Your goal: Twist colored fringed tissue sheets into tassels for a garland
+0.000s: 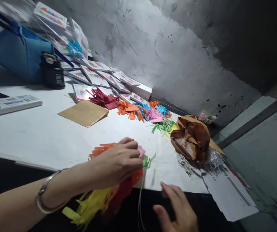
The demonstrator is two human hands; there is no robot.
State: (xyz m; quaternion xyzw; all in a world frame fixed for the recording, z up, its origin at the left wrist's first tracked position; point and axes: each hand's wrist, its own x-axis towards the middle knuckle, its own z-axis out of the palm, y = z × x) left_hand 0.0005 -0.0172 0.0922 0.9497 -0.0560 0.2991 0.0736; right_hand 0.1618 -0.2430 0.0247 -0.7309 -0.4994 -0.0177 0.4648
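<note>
My left hand point(126, 158), with a silver bangle on its wrist, is closed on a fringed tissue-paper tassel garland point(97, 201). Orange, pink and green fringes stick out around the fingers, while yellow and red ones hang past the table's front edge. Its exact grip point is hidden under the fingers. A thin pale string point(139, 203) runs down from beside that hand. To the right of the string, my right hand point(178, 209) is open, thumb and fingers apart, with nothing visible between them.
A row of coloured paper tassels point(128, 109) lies behind a tan envelope point(84, 113). Boxed packs point(97, 77), a black bottle point(53, 71) and a blue bag point(24, 54) stand at back left. A brown bag point(191, 138) and flattened white carton point(229, 193) are right.
</note>
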